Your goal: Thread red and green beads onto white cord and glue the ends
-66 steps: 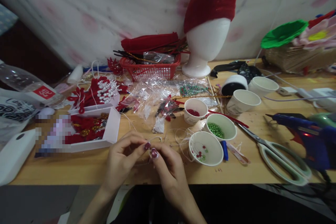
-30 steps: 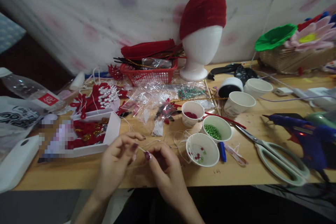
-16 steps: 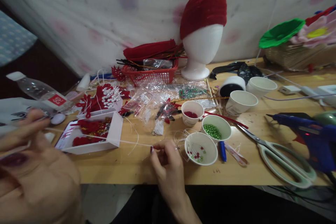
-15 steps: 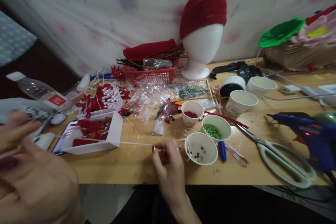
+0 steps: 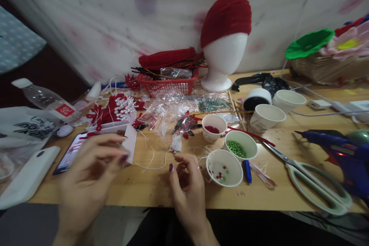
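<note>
My left hand [image 5: 89, 180] is raised over the table's left front, partly covering a small white box [image 5: 130, 142]. Its fingers are curled and the thumb tip meets a fingertip; blur hides whatever is between them. My right hand [image 5: 188, 182] stays low at the front edge, thumb and forefinger closed on white thread [image 5: 152, 168], which curves slack across the wood towards the left hand. Right beside the right hand stands a paper cup [image 5: 238, 177] with a few red and green beads and clear line. Behind it are cups of green beads [image 5: 235, 148] and red beads [image 5: 211, 129].
Scissors [image 5: 300, 167] and a blue glue gun [image 5: 331, 142] lie at the right. A foam head [image 5: 225, 54] in a red cap and a red basket [image 5: 170, 86] stand behind. A bottle [image 5: 49, 100], phone [image 5: 69, 153] and white device [image 5: 31, 177] are at the left.
My left hand has moved right from the far left edge to in front of the white box. The thread, stretched straight before, now hangs slack. My right hand has barely moved.
</note>
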### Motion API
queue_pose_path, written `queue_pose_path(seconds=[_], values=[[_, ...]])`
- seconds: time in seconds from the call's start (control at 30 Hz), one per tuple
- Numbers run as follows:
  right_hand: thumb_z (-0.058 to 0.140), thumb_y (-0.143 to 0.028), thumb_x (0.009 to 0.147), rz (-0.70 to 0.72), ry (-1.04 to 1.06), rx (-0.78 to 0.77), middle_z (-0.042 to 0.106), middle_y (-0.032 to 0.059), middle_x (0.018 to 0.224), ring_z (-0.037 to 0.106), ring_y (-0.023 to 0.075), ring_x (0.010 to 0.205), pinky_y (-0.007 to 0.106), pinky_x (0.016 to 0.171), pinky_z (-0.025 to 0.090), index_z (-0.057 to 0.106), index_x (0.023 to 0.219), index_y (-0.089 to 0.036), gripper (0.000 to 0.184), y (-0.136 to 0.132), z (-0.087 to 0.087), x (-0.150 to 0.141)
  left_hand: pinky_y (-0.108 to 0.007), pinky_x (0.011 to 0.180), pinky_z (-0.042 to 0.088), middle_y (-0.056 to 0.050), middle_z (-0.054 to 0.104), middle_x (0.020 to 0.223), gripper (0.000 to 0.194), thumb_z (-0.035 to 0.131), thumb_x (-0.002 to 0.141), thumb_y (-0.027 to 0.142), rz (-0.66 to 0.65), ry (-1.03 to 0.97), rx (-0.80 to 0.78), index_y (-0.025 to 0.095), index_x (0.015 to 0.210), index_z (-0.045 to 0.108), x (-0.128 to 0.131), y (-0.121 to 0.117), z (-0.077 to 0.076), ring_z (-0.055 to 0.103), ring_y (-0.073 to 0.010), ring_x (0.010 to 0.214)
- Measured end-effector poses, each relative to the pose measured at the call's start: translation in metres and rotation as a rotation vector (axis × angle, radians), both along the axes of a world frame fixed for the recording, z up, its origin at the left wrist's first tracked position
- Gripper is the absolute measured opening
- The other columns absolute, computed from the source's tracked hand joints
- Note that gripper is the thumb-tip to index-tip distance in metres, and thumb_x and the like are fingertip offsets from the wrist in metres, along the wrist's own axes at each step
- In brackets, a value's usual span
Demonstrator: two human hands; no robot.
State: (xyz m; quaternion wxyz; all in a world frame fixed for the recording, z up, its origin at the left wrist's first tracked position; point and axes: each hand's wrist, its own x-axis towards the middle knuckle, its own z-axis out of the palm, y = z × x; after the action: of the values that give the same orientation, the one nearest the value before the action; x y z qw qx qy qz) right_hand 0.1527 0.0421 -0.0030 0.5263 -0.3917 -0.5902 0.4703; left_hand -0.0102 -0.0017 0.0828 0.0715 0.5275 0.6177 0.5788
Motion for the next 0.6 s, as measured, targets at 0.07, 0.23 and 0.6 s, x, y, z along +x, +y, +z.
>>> queue_pose_path(seconds=[0.07,0.23,0.6], values=[[0.052,-0.016,0.093,0.014,0.048,0.025,0.058,0.0033,0.092,0.057,0.0153,0.077,0.025,0.063,0.047,0.061,0.104,-0.023,0.016,-0.001,0.000,0.002,-0.021,0.066,0.049,-0.001,0.062,0.097,0.007,0.074,0.082,0.026,-0.111,0.157,-0.080,0.026,0.075,0.072,0.006,0.005,-0.002,0.060,-0.0158,0.093],[0.050,-0.021,0.096,0.149,0.173,0.038,0.063,0.0042,0.099,0.060,0.0156,0.083,0.027,0.070,0.048,0.064,0.110,-0.025,0.019,0.000,0.002,0.010,-0.017,0.051,0.046,-0.001,0.061,0.083,0.008,0.072,0.084,0.027,-0.363,0.167,-0.211,0.031,0.080,0.077,0.019,0.010,-0.011,0.061,-0.0126,0.071],[0.052,-0.029,0.097,0.312,0.184,-0.004,0.068,0.0038,0.078,0.062,0.0161,0.070,0.027,0.065,0.047,0.069,0.094,-0.020,0.019,-0.003,0.003,0.013,-0.016,0.057,0.050,-0.001,0.058,0.079,0.010,0.072,0.084,0.025,-0.393,0.073,-0.220,0.032,0.082,0.080,0.023,0.016,-0.022,0.060,-0.0109,0.070]])
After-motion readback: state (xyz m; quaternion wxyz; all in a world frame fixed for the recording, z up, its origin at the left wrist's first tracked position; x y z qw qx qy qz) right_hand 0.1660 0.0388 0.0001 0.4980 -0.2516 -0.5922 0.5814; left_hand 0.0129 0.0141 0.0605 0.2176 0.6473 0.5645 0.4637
